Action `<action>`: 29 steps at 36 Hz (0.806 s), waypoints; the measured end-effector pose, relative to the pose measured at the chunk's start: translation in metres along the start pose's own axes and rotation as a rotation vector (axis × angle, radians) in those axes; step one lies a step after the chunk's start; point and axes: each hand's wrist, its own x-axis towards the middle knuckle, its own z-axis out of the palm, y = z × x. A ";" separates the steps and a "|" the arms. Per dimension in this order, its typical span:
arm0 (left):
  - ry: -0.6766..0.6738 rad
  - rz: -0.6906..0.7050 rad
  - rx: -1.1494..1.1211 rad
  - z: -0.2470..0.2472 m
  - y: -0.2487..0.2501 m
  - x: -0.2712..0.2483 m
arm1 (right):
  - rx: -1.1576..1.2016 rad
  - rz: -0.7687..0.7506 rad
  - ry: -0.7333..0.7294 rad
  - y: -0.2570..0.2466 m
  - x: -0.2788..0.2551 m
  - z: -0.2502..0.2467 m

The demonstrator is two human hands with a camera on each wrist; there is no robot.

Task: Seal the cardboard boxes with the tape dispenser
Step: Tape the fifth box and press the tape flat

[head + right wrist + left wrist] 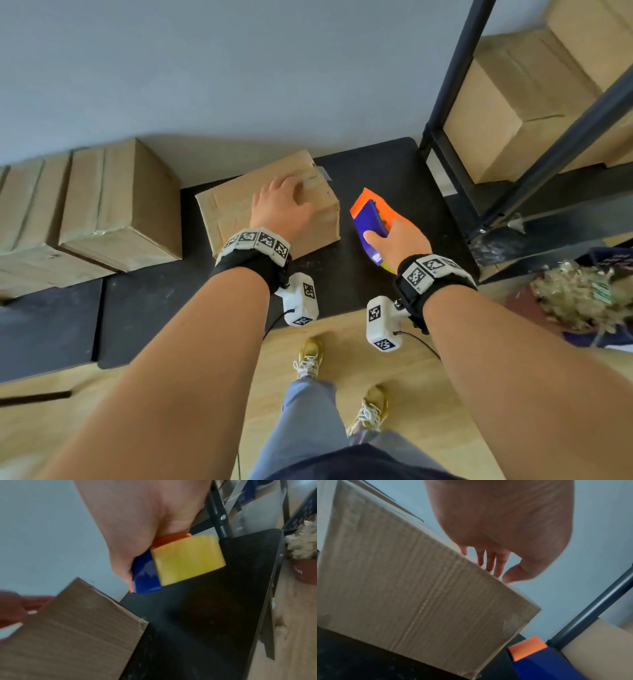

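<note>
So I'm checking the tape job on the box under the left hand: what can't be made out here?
- Seam on the box top: left hand covers it, head view.
- Loose tape end: too small.
- Tape dispenser blade: hidden by right hand; the wrist view is blurred.

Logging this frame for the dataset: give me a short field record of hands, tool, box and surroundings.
left hand: rests on top of the small cardboard box, fingers at its far taped edge
right hand: grips the tape dispenser
dispenser: orange and blue, yellowish tape roll, beside the box, apart from it
surface: black table
other boxes: stack at left, more on the metal shelf
box tape: strip visible along the top seam
</note>
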 end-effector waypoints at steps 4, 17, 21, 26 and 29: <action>0.144 -0.050 0.035 0.001 0.003 0.015 | -0.166 0.039 0.001 -0.002 0.014 0.020; 0.140 -0.101 0.178 0.028 0.002 0.049 | -0.263 0.101 -0.052 -0.003 0.028 0.052; 0.147 -0.084 0.171 0.028 0.000 0.047 | -0.268 0.142 -0.139 -0.005 0.029 0.054; 0.141 -0.038 0.168 0.027 -0.005 0.044 | -0.025 0.126 -0.045 -0.007 0.036 0.042; 0.148 -0.003 0.175 0.027 -0.005 0.041 | 0.117 0.183 0.044 -0.018 0.044 0.024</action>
